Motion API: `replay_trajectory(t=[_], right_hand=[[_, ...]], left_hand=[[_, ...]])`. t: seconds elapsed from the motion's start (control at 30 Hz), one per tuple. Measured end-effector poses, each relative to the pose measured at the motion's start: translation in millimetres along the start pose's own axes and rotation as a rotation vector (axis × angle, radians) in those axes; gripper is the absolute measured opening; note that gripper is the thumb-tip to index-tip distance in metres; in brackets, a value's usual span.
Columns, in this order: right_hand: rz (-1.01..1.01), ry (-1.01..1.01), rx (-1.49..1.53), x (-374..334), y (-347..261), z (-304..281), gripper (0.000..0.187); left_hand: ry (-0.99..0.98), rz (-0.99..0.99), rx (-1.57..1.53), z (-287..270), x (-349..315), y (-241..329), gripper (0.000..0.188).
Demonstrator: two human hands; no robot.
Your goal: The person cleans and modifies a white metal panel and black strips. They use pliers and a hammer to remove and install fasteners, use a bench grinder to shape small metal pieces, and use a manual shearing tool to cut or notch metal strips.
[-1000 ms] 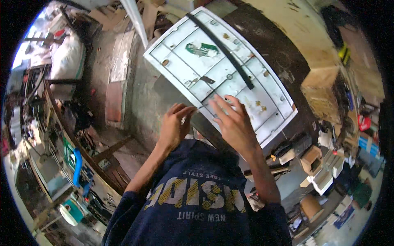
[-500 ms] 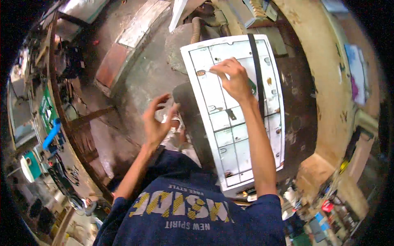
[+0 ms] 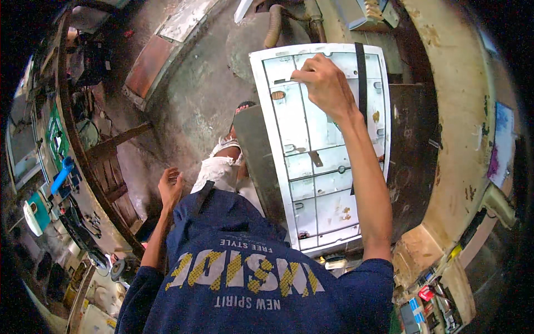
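Observation:
A white rectangular panel (image 3: 328,192), marked with dark lines and pierced by several small slots, lies in front of me to the right. Over its upper left part, my right hand (image 3: 324,83) has thumb and fingers pinched together; a small dark sliver shows by the fingertips, too small to name. A long black strip (image 3: 361,72) runs down the panel's right side, partly behind my forearm. On the panel's middle rests a small dark flat plate (image 3: 316,158). My left hand (image 3: 170,186) hangs beside my body, its fingers loosely curled and apart, with nothing in it.
The panel lies on a dark work surface (image 3: 411,167). A cream wall-like edge (image 3: 459,111) curves along the right. Shelving with a blue-handled tool (image 3: 62,175) stands at left. A ribbed hose (image 3: 273,28) is beyond the panel, and assorted tools (image 3: 428,306) lie at lower right.
My left hand has dropped back toward my body, away from the panel. My right hand has shifted slightly toward the panel's far end, its fingers still pinched.

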State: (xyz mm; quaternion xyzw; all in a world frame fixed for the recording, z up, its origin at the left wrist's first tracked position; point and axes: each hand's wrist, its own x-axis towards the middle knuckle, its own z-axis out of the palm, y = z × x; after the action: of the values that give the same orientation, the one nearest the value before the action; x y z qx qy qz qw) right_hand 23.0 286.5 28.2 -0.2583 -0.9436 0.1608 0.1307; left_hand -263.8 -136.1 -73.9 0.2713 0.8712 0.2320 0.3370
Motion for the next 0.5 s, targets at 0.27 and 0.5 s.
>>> replay_trajectory(t=[0.27, 0.5], right_hand=[[-0.01, 0.012, 0.064, 0.3, -2.2, 8.2, 0.023], [-0.032, 0.033, 0.04, 0.8, -3.0, 12.6, 0.029]], left_hand=[[-0.06, 0.032, 0.017, 0.9, 15.9, 14.6, 0.026], [-0.109, 0.018, -0.003, 6.4, 16.2, 4.2, 0.027]])
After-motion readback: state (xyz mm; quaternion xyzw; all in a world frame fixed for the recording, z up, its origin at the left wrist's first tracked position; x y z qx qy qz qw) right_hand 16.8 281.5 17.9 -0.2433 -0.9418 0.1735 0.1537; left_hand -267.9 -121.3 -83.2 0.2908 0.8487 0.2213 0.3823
